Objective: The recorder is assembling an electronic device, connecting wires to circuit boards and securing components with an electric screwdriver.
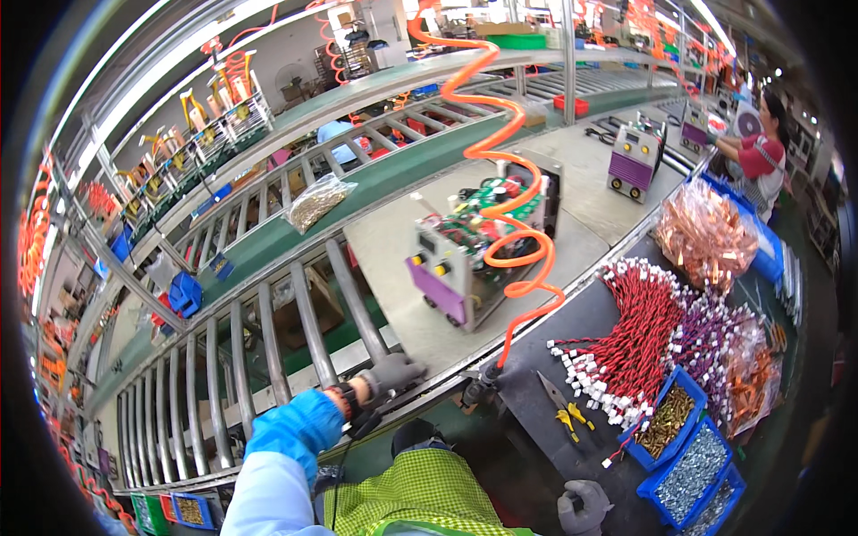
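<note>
In the head view, my left hand (393, 373) is at the board's (380, 259) near corner, grip unclear; my right hand (583, 507), bottom right of centre, curls loosely, contents hidden. The unit (438, 290) sits mid-frame; the hose (492, 100) before it could snag if the board shifts.

The near machine (447, 268) sits on a board (380, 277), rollers (241, 366) left of it, another machine (633, 163) farther off to the right, a co-worker (760, 165) past that. I see the left hand (393, 373) by the board's near left corner. On the bench (527, 371) to the right lie wires (630, 344), pliers (567, 416) left of them, bins (642, 458) nearer, the right hand (583, 507) left of those
</note>
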`<state>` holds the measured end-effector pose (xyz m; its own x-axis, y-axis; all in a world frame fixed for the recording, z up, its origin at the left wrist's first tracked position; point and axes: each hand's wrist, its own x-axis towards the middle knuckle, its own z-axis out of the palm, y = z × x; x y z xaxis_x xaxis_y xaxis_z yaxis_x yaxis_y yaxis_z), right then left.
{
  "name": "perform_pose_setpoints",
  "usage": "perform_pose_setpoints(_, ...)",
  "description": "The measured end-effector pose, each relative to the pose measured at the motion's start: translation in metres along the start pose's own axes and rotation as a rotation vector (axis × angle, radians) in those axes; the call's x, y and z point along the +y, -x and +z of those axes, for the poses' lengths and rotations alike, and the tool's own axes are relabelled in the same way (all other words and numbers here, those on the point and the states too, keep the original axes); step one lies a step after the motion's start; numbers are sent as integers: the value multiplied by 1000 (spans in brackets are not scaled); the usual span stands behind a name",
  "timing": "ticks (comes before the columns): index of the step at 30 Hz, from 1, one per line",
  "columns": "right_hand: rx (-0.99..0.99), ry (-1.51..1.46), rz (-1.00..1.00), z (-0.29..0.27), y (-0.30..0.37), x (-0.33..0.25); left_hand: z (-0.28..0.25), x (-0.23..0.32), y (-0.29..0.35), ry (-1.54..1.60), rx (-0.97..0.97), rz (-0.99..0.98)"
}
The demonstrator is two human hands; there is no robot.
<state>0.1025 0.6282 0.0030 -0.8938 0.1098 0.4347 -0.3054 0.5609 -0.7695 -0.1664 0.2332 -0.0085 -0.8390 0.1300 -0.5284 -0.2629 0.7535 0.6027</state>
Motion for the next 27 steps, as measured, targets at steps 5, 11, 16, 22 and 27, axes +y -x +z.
perform_pose_setpoints(5, -1, 88, -3, 10, 9, 14, 35, 35, -65, 75, 60, 257)
perform_pose_setpoints(11, -171, 13, 31, 30, -18, -28, 53, 57, -14, 346, 194, 502)
perform_pose_setpoints(16, -420, -590, -63, 140, -51, -64, 78, -9, 118, 620, 194, 504)
perform_pose_setpoints(22, -1060, -1527, 677, 260, -37, -124, 117, -78, 223, 1135, 501, 231)
perform_pose_setpoints(27, -1348, -1542, 646, 326, -3, -176, 136, -137, 269, 1486, 636, 17)
